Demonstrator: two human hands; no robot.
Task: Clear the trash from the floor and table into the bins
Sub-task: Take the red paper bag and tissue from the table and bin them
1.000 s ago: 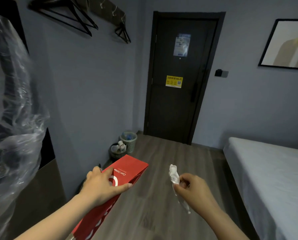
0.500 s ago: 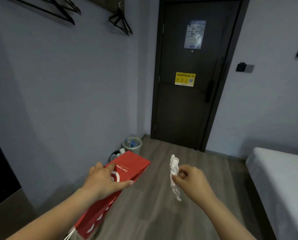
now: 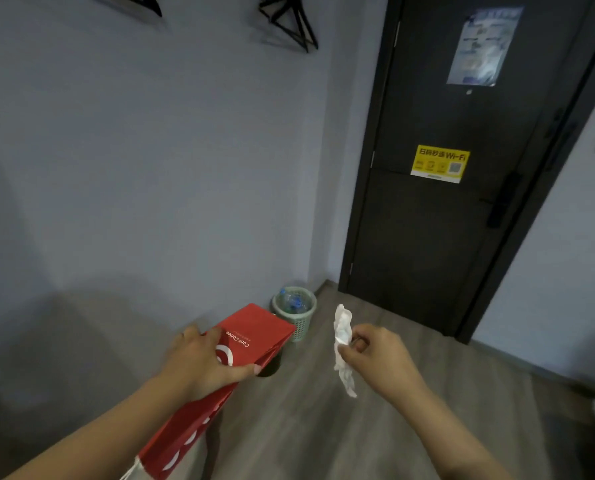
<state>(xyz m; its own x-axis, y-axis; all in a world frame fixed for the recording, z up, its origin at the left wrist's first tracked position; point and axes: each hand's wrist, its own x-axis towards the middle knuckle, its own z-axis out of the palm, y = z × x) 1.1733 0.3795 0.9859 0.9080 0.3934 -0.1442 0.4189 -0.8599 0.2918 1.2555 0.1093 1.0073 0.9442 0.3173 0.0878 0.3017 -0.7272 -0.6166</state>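
Note:
My left hand [image 3: 202,362] grips a flat red paper coffee bag [image 3: 251,330] with white print, held slanted over the floor. My right hand [image 3: 375,355] pinches a crumpled white tissue [image 3: 342,344] that hangs down from my fingers. Ahead in the corner stands a pale green mesh bin [image 3: 297,317] with blue plastic bottles inside. A second dark bin [image 3: 271,367] shows just below the red bag, mostly hidden by it.
A dark door [image 3: 462,202] with a yellow Wi-Fi sticker closes the far end. Grey wall runs along the left with black hangers [image 3: 289,26] high up. Wood floor [image 3: 358,427] stretches between me and the bins.
I have moved closer to the bins and the door. The plastic wrap and the bed have left the view. Both hands keep their hold on the bag and tissue.

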